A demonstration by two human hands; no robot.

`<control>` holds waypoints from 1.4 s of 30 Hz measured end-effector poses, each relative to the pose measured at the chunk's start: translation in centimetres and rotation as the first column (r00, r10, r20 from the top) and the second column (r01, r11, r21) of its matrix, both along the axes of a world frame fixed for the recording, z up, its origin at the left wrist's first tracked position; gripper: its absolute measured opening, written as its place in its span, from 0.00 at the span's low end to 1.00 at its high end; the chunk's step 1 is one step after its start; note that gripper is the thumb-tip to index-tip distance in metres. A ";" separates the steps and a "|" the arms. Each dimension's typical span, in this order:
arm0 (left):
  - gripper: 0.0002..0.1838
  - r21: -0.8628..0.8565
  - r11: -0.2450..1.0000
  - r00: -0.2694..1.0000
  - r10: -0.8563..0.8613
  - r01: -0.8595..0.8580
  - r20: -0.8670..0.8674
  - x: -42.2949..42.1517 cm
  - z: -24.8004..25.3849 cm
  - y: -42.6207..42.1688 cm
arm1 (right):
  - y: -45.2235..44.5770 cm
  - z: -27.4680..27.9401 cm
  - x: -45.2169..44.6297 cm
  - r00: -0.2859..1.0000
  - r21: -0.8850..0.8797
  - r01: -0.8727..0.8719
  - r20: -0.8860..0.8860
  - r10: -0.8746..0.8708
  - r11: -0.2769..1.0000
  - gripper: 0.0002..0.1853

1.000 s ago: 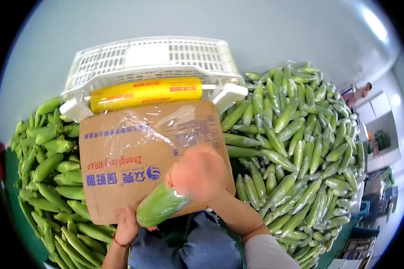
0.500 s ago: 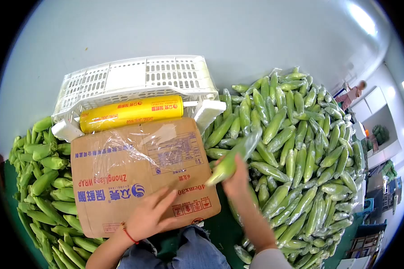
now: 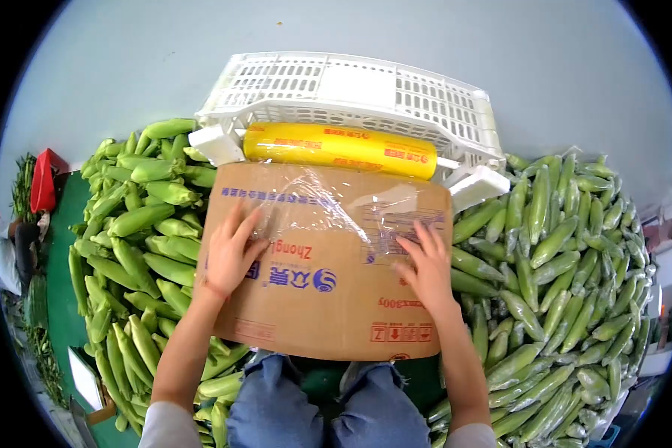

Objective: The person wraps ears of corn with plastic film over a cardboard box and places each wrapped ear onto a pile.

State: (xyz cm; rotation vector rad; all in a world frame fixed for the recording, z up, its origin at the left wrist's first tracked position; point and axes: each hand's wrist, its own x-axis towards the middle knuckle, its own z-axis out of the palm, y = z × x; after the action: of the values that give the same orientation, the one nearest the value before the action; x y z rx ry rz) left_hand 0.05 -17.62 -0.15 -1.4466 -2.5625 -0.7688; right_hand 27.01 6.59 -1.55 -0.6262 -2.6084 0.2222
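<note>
My left hand (image 3: 233, 250) is over the left part of a printed cardboard box (image 3: 328, 257), its fingers spread. My right hand (image 3: 428, 265) has its fingers apart over the box's right side, and I see nothing held in it. Clear plastic film (image 3: 317, 205) lies across the top of the cardboard between the hands. Whether the fingertips touch the film I cannot tell. Behind the box, a yellow roll of cling wrap (image 3: 343, 148) sits on a white rod in front of a white plastic crate (image 3: 351, 78).
Unwrapped ears of corn (image 3: 138, 220) are heaped at my left. Film-wrapped ears of corn (image 3: 552, 291) form a large pile on the right. A red container (image 3: 46, 179) and a seated person (image 3: 11, 250) appear at the far left.
My right hand has let go of the wrapped ear of corn and moved over the box. My left hand has moved further up the cardboard. The view has turned left.
</note>
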 end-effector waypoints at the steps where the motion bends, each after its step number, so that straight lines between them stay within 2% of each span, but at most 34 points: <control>1: 0.19 0.006 0.990 0.986 -0.142 0.143 -0.090 -2.5 -0.9 1.4 | 0.3 -0.5 -0.8 1.000 -0.038 -0.003 -0.007 0.003 0.999 0.18; 3: 0.12 -0.015 0.914 0.880 -0.394 0.405 -0.264 -6.5 -2.3 2.9 | 1.7 -0.5 -1.9 1.000 -0.104 -0.022 -0.015 0.021 0.994 0.12; 4: 0.06 -0.044 0.960 0.956 -0.280 0.277 -0.090 -5.8 -1.4 2.8 | 1.5 -0.5 -1.7 0.996 -0.177 0.011 -0.084 -0.027 0.984 0.09; 5: 0.06 0.081 0.974 0.975 -0.204 0.211 -0.087 -5.9 -1.5 2.0 | 1.1 -0.7 -0.9 0.986 -0.251 0.035 -0.148 -0.074 0.967 0.06; 6: 0.06 0.202 0.970 0.990 -0.125 0.137 -0.071 -6.1 -1.7 1.1 | 1.1 0.2 0.3 0.982 -0.423 0.016 -0.164 -0.094 0.906 0.04; 7: 0.05 0.269 0.952 0.989 -0.134 0.144 -0.057 -6.1 -0.4 -0.6 | 0.6 0.3 2.0 0.956 -0.526 0.046 -0.223 -0.190 0.850 0.04; 8: 0.04 0.232 0.962 0.989 -0.143 0.147 -0.036 -5.7 0.4 -2.7 | 0.1 1.3 3.6 0.968 -0.501 0.041 -0.196 -0.160 0.865 0.04; 9: 0.03 0.178 0.953 0.967 -0.224 0.244 -0.123 -5.0 0.3 -4.8 | -1.3 3.4 4.7 0.986 -0.608 0.071 -0.079 -0.150 0.791 0.04; 10: 0.03 0.105 0.942 0.933 -0.292 0.318 -0.210 -3.9 0.3 -7.2 | -2.2 2.8 6.1 0.989 -0.625 0.018 -0.105 -0.107 0.781 0.04; 11: 0.03 0.084 0.941 0.940 -0.315 0.327 -0.133 -2.8 -0.3 -9.7 | -3.2 2.6 7.0 0.995 -0.592 0.021 -0.064 -0.072 0.806 0.02; 12: 0.04 0.068 0.941 0.943 -0.328 0.331 -0.053 -1.1 -1.1 -12.0 | -4.6 3.7 7.8 0.995 -0.750 0.077 0.012 -0.102 0.657 0.03; 13: 0.04 0.109 0.927 0.933 -0.356 0.360 -0.055 0.3 -1.3 -14.0 | -5.7 4.1 8.1 0.988 -0.860 0.151 0.109 -0.114 0.487 0.03; 14: 0.05 0.156 0.903 0.916 -0.396 0.401 -0.063 1.8 -1.6 -15.5 | -6.4 2.6 8.7 0.993 -0.836 0.118 0.108 -0.049 0.536 0.04; 16: 0.07 0.169 0.949 0.964 -0.264 0.265 -0.030 5.4 -3.6 -17.8 | -7.3 0.6 9.4 0.994 -0.771 0.084 0.114 0.006 0.631 0.06; 18: 0.15 -0.037 0.994 0.977 -0.110 0.105 -0.180 7.4 -5.0 -22.0 | -7.8 -0.8 9.5 0.992 -0.690 0.086 0.123 -0.001 0.718 0.06; 19: 0.19 -0.148 0.977 0.980 0.133 -0.155 -0.148 7.4 -5.0 -23.9 | -7.4 -1.7 9.9 0.998 -0.720 0.031 0.060 0.018 0.693 0.06; 20: 0.24 -0.260 0.885 0.922 0.361 -0.386 -0.141 7.3 -5.0 -25.6 | -7.2 -1.8 10.1 0.998 -0.723 0.024 0.062 0.031 0.691 0.06; 21: 0.28 -0.236 0.752 0.787 0.604 -0.615 -0.123 6.5 -6.1 -28.0 | -7.1 -1.6 10.0 0.997 -0.725 0.021 0.068 0.041 0.689 0.06; 22: 0.33 -0.213 0.562 0.590 0.802 -0.799 -0.096 5.7 -7.4 -30.5 | -7.1 -1.2 9.8 0.996 -0.723 0.017 0.073 0.051 0.691 0.06; 24: 0.42 -0.222 0.414 0.456 0.869 -0.883 -0.192 6.3 -8.2 -34.5 | -7.2 -1.6 9.9 0.997 -0.749 0.048 0.072 0.010 0.661 0.06; 28: 0.48 -0.359 0.361 0.435 0.888 -0.860 -0.149 8.2 -9.1 -37.1 | -7.9 -0.3 9.3 0.991 -0.745 0.108 0.136 -0.009 0.658 0.06; 30: 0.50 -0.399 0.341 0.412 0.905 -0.851 -0.105 7.8 -9.3 -36.5 | -8.1 0.1 8.9 0.993 -0.709 0.077 0.115 0.007 0.701 0.06; 31: 0.47 -0.327 0.424 0.444 0.896 -0.845 0.014 7.9 -9.8 -37.0 | -8.0 0.2 8.8 0.994 -0.685 0.073 0.111 0.006 0.725 0.05; 32: 0.44 -0.143 0.518 0.524 0.852 -0.843 -0.004 7.7 -13.0 -38.9 | -8.0 0.3 8.7 0.991 -0.669 0.085 0.136 0.010 0.739 0.06; 33: 0.34 -0.121 0.468 0.240 0.638 -0.875 0.732 6.3 -12.5 -39.2 | -8.0 0.2 8.9 0.987 -0.651 0.113 0.163 -0.007 0.751 0.07; 34: 0.25 -0.097 0.235 -0.048 0.208 -0.967 0.977 6.7 -7.3 -35.2 | -8.1 0.0 9.0 0.985 -0.660 0.125 0.170 -0.014 0.741 0.07; 35: 0.21 0.089 0.324 0.002 -0.258 -0.942 0.966 6.7 -5.8 -34.3 | -8.0 0.2 9.0 0.985 -0.670 0.130 0.171 -0.018 0.731 0.07; 36: 0.25 0.147 0.288 0.086 -0.214 -0.946 0.973 7.1 -4.6 -32.2 | -8.2 1.0 8.8 0.983 -0.687 0.151 0.183 -0.032 0.711 0.07; 37: 0.31 0.286 0.364 0.232 -0.186 -0.886 0.955 7.8 -1.8 -28.7 | -8.6 1.6 8.4 0.980 -0.710 0.166 0.193 -0.037 0.685 0.07; 38: 0.37 0.387 0.512 0.352 -0.170 -0.767 0.921 7.8 -0.4 -26.3 | -8.9 1.7 8.3 0.980 -0.706 0.177 0.188 -0.059 0.686 0.07; 39: 0.37 0.360 0.686 0.386 -0.124 -0.632 0.914 7.8 1.9 -23.6 | -9.1 1.4 8.3 0.980 -0.701 0.184 0.186 -0.073 0.689 0.07; 40: 0.38 0.315 0.824 0.432 -0.095 -0.472 0.897 7.5 4.0 -20.4 | -9.3 1.3 8.5 0.980 -0.692 0.188 0.182 -0.084 0.697 0.07; 41: 0.37 0.292 0.950 0.732 -0.122 -0.109 0.670 6.5 5.4 -16.6 | -9.5 1.3 8.7 0.972 -0.645 0.216 0.213 -0.099 0.733 0.07; 42: 0.36 0.125 0.965 0.903 -0.260 0.230 0.342 5.6 6.4 -12.8 | -9.8 1.3 8.5 0.965 -0.596 0.235 0.235 -0.114 0.768 0.08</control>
State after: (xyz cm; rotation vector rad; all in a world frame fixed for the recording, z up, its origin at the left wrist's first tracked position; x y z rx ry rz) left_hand 5.67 -30.41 6.23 -1.7698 -2.5785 -1.2648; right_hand 35.49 -3.22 -0.28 -1.1568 -2.6033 1.0414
